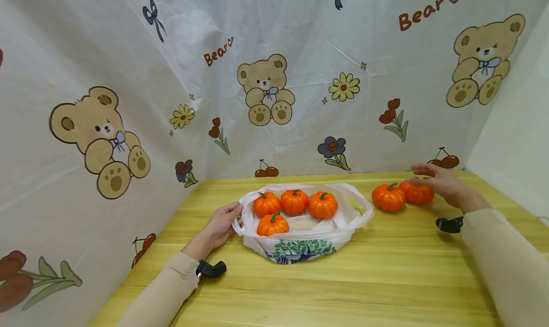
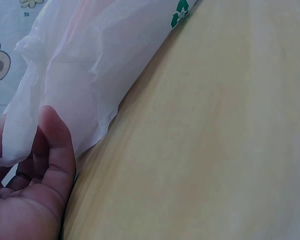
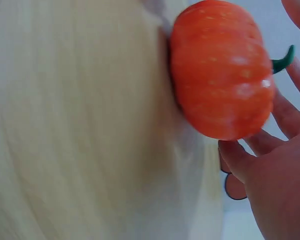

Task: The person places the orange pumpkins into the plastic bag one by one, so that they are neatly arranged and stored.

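On the left, my left hand (image 1: 223,224) pinches the edge of a white plastic bag (image 1: 356,224) between thumb and fingers. The left wrist view shows the thin plastic (image 2: 70,95) running into the grip of that hand (image 2: 45,185). Inside the wide-mouthed bag lie several small orange pumpkins (image 1: 293,201) with green stems. My right hand (image 1: 446,186) is spread over the far-right pumpkin (image 1: 418,193). Seen from the right wrist, loosely bent fingers (image 3: 290,117) surround that pumpkin (image 3: 222,70) near its stem; whether they press on it I cannot tell.
Another pumpkin (image 1: 388,198) stands immediately left of the one under my right hand. Everything is on a wood-grain table (image 1: 343,289). A bear-patterned sheet (image 1: 300,141) hangs behind, and a white wall (image 1: 514,141) bounds the right. Both wrists carry a black device (image 1: 211,270).
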Action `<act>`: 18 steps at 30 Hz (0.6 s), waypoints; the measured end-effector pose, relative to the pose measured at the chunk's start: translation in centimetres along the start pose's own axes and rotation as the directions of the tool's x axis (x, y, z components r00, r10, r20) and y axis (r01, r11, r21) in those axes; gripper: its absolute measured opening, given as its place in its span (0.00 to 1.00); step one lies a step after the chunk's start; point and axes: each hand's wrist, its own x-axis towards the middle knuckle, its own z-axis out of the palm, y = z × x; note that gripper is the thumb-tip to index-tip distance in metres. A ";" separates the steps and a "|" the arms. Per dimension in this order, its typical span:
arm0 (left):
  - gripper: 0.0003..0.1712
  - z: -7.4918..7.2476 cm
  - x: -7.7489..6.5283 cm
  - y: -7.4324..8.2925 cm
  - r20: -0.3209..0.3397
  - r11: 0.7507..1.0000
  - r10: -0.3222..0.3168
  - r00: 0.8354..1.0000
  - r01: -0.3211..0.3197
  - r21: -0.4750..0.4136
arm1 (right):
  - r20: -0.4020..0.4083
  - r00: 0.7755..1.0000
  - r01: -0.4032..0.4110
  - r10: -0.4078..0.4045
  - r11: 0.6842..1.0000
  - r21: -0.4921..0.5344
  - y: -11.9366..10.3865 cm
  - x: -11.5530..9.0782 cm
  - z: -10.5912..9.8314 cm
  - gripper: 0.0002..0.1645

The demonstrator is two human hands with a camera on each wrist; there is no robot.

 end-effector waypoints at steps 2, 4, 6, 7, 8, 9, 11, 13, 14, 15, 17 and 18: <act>0.32 0.0 0.0 0.0 0.000 1.000 0.002 1.000 -0.002 0.001 | 0.010 1.000 -0.007 0.007 1.000 0.008 0.4 0.2 0.3 0.46; 0.32 0.0 0.0 0.0 -0.005 1.000 0.000 1.000 0.000 -0.005 | 0.017 1.000 -0.018 0.017 1.000 0.016 0.8 0.2 0.5 0.47; 0.32 0.1 0.0 -0.1 -0.006 1.000 -0.001 1.000 0.001 -0.004 | 0.015 0.999 -0.032 0.032 0.999 0.022 1.2 0.2 0.7 0.48; 0.32 0.1 0.0 -0.1 -0.008 1.000 -0.002 1.000 0.002 -0.005 | 0.009 0.999 -0.033 0.033 0.999 0.016 1.4 0.2 0.8 0.48; 0.32 0.1 0.0 -0.1 -0.011 1.000 -0.003 1.000 0.003 -0.008 | 0.001 1.000 -0.031 0.031 0.999 0.010 1.6 0.2 0.9 0.47; 0.32 0.1 0.0 0.0 -0.012 1.000 -0.003 1.000 0.002 -0.008 | -0.006 0.999 -0.032 0.032 0.999 0.006 1.8 0.1 1.0 0.45; 0.33 0.1 0.0 0.0 -0.010 1.000 -0.002 1.000 0.002 -0.002 | -0.020 1.000 -0.022 0.022 1.000 -0.005 2.1 0.1 1.1 0.41; 0.33 0.1 0.0 0.0 -0.012 1.000 -0.005 1.000 0.005 -0.006 | -0.029 1.000 -0.011 0.011 1.000 -0.014 2.2 0.0 1.2 0.39; 0.33 0.1 0.0 0.0 -0.008 1.000 -0.005 1.000 0.005 -0.004 | -0.030 1.000 -0.008 0.007 1.000 -0.013 2.2 -0.1 1.3 0.39; 0.33 0.1 0.0 0.1 -0.005 1.000 -0.006 1.000 0.006 -0.001 | -0.030 1.000 -0.008 0.007 1.000 -0.017 2.1 -0.2 1.3 0.40; 0.33 0.1 0.0 0.1 -0.001 1.000 -0.011 1.000 0.011 -0.005 | -0.027 1.000 -0.013 0.012 0.999 -0.034 2.0 -0.3 1.4 0.43; 0.32 0.1 0.0 0.1 -0.002 1.000 -0.013 1.000 0.013 -0.007 | -0.025 1.000 -0.016 0.015 0.999 -0.042 1.9 -0.3 1.4 0.46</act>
